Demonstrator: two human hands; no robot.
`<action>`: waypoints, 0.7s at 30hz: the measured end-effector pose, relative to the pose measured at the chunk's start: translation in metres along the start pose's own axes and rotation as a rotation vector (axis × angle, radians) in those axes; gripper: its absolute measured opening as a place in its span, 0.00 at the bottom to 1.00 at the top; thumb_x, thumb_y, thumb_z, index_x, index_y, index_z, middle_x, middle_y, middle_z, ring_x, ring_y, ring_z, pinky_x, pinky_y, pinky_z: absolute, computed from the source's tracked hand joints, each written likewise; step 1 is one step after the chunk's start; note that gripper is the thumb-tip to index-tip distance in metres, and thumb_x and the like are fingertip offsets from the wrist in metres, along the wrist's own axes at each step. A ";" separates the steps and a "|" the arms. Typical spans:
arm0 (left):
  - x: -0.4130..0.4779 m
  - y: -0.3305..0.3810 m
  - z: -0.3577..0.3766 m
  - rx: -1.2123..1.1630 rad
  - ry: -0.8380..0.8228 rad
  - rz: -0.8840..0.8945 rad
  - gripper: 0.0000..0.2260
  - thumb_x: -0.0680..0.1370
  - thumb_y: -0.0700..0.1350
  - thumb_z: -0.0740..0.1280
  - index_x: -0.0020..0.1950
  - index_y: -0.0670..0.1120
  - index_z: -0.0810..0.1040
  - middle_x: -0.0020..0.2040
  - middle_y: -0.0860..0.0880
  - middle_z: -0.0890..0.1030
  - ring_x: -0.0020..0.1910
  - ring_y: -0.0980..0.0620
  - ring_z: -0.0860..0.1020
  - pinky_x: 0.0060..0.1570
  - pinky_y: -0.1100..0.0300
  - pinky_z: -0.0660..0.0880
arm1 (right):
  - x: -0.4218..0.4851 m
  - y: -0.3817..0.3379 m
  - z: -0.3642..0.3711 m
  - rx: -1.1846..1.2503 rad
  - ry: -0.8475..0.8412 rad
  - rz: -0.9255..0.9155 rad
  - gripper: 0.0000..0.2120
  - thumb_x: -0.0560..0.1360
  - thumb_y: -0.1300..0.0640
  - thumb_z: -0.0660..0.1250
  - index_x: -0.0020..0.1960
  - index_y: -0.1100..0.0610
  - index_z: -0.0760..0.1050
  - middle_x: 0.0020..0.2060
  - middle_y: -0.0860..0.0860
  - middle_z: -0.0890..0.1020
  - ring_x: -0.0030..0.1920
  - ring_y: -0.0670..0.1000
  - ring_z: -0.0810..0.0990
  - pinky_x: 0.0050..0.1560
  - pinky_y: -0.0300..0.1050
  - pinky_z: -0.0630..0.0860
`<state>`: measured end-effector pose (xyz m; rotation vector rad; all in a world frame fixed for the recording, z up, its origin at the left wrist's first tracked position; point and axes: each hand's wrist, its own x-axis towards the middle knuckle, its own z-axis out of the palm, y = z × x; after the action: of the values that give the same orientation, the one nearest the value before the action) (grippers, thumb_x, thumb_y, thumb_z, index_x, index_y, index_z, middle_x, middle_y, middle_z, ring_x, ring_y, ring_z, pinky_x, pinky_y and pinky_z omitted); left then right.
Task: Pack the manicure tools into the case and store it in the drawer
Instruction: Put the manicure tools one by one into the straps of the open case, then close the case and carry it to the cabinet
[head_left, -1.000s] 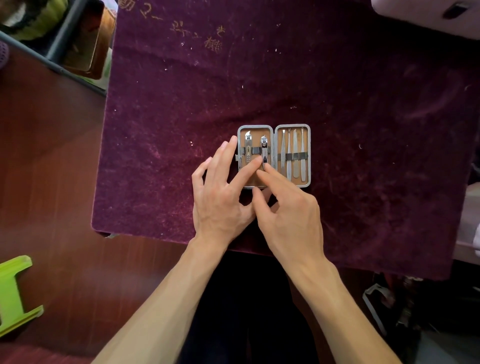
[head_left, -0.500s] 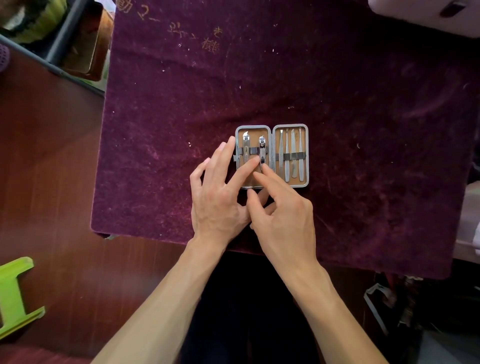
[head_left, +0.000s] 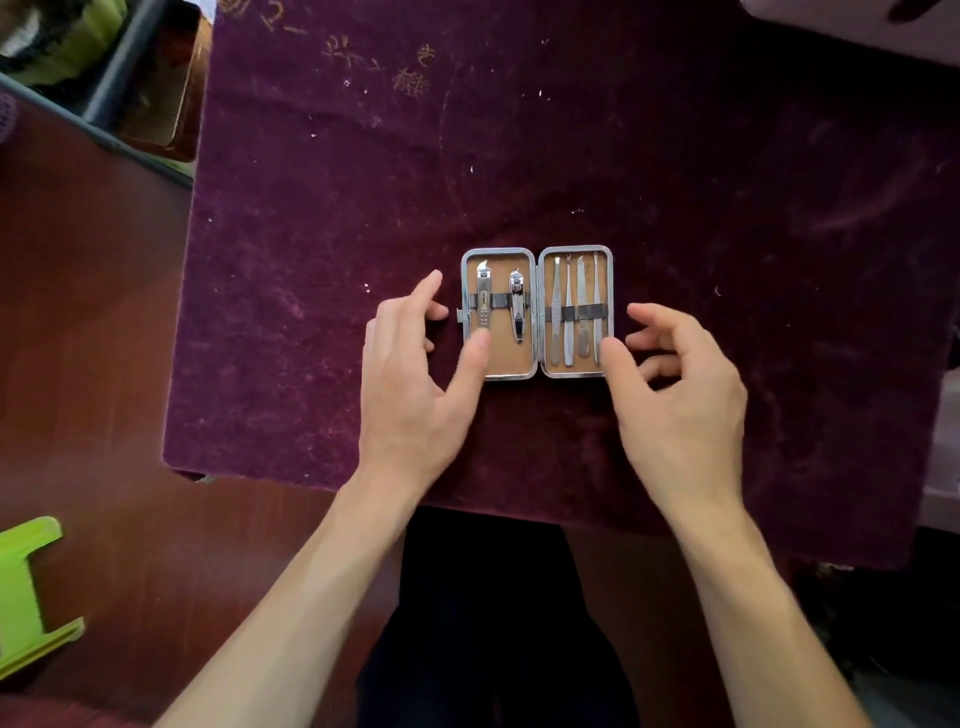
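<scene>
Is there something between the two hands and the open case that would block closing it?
Nothing visible does. The left hand and right hand flank the case, close to its near corners. No drawer is in view.

Dim, soft light; wide-angle bending at edges, slight blur throughout.

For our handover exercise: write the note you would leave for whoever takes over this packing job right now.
Left hand: open, thumb over the case's near-left corner, gripping nothing.
Right hand: open, loosely curled at the case's right edge.
Case: lying open on the purple cloth.
Done: two clippers strapped in its left half, four slim tools in its right.
Left: shut the case, put it in the drawer; no drawer in view.
</scene>
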<state>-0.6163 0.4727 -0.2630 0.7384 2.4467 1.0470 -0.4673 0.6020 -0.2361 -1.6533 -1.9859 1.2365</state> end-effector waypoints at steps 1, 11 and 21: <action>0.002 0.002 -0.001 -0.012 0.009 -0.029 0.23 0.81 0.53 0.67 0.74 0.48 0.73 0.56 0.55 0.75 0.51 0.55 0.72 0.57 0.65 0.73 | 0.003 0.002 0.000 0.014 -0.019 0.027 0.14 0.80 0.50 0.73 0.65 0.45 0.81 0.48 0.41 0.84 0.40 0.38 0.82 0.41 0.27 0.76; 0.011 0.027 0.005 -0.117 0.080 -0.221 0.10 0.85 0.47 0.63 0.62 0.54 0.83 0.47 0.61 0.78 0.47 0.55 0.76 0.60 0.45 0.75 | 0.007 0.008 0.004 0.173 -0.067 0.138 0.11 0.82 0.53 0.68 0.61 0.44 0.85 0.46 0.41 0.88 0.41 0.48 0.84 0.41 0.39 0.83; 0.012 0.027 -0.006 -0.339 -0.009 -0.287 0.11 0.84 0.44 0.65 0.60 0.56 0.84 0.53 0.60 0.85 0.54 0.59 0.82 0.53 0.68 0.77 | -0.001 0.004 -0.001 0.270 -0.073 0.112 0.11 0.83 0.52 0.69 0.62 0.43 0.84 0.50 0.43 0.87 0.42 0.42 0.85 0.41 0.34 0.81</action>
<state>-0.6206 0.4919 -0.2407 0.2736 2.1998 1.2877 -0.4632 0.6013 -0.2378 -1.6226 -1.6938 1.5492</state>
